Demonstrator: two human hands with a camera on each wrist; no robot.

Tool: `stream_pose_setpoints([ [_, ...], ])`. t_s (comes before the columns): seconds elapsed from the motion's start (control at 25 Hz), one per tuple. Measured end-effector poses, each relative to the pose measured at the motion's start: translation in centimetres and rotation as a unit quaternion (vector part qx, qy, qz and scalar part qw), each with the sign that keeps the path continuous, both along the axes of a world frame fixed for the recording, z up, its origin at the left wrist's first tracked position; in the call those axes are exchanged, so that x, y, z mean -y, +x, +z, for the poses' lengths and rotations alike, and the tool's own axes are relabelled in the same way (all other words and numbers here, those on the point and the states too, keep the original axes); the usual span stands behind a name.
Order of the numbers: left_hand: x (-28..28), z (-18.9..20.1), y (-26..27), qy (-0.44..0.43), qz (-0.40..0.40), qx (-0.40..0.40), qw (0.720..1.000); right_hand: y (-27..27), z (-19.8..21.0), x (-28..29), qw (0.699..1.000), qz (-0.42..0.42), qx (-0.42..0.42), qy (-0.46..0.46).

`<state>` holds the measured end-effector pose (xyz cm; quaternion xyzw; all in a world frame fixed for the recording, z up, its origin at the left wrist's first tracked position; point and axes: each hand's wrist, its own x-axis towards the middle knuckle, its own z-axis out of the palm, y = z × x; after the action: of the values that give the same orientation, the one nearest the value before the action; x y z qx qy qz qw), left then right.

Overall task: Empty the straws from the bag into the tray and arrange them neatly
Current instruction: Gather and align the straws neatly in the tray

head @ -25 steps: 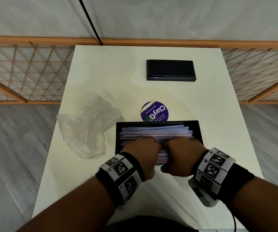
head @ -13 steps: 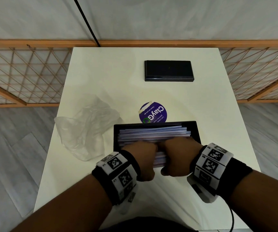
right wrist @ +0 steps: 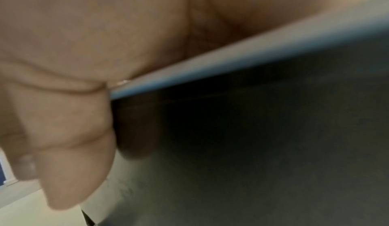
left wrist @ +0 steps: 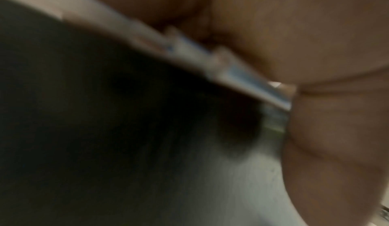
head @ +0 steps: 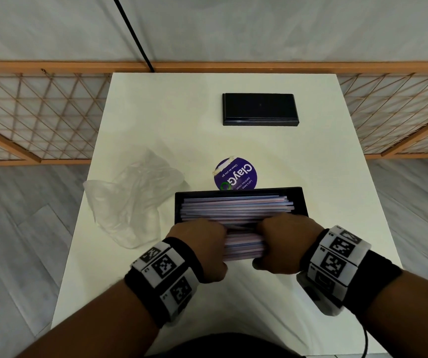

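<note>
At the near edge of the table point(head: 336, 177) my two hands sit side by side over the near rim of the tray point(head: 299, 200). From the head view my left hand point(head: 200, 248) and right hand point(head: 282, 241) are both curled round one bundle of straws point(head: 243, 248), which shows between them as a pale pink and blue block, held crosswise. Whether the bundle rests on the tray or is lifted clear of it I cannot tell from above. More straws lie lengthwise left to right in the tray beyond my knuckles, their right ends uneven.

Only that view shows the rest. The bag point(head: 135, 195) lies crumpled and flat on the table, left of the tray and touching or nearly touching its left wall. A purple sticker point(head: 236, 175) sits just beyond the tray's far rim, partly covered by it. A black box point(head: 259, 108) lies well apart, toward the far edge.

My wrist views give what the head view hides: the underside of each grip. On the left, blurred straws point(left wrist: 242, 73) run under my palm with their staggered ends in sight, and my thumb point(left wrist: 328, 146) is at their side. On the right, a straw with a blue edge point(right wrist: 231, 63) runs out from under my palm, my thumb point(right wrist: 67, 154) curled beside it. Below both, a dark surface fills the picture, too blurred to name.
</note>
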<state>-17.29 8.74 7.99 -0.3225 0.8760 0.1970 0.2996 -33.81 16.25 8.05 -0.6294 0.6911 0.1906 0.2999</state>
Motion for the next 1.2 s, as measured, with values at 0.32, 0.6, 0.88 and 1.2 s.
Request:
stream_pose_setpoints([
  [0.32,0.2,0.3,0.1,-0.042,-0.012,-0.033,0.998,0.4,0.5,0.2,0.999,-0.003,0.019,-0.041],
  [0.6,-0.4,-0.3,-0.2,-0.02,-0.024,-0.105,0.994,0.4,-0.5,0.8,0.999,0.029,0.024,-0.033],
  [0.88,0.2,-1.3,0.0,-0.002,-0.032,-0.03,0.999,0.2,-0.7,0.5,0.997,0.029,0.05,-0.045],
  [1.2,0.2,-2.1,0.0,0.029,-0.025,-0.104,0.994,0.0,-1.0,0.6,0.995,0.026,0.093,-0.025],
])
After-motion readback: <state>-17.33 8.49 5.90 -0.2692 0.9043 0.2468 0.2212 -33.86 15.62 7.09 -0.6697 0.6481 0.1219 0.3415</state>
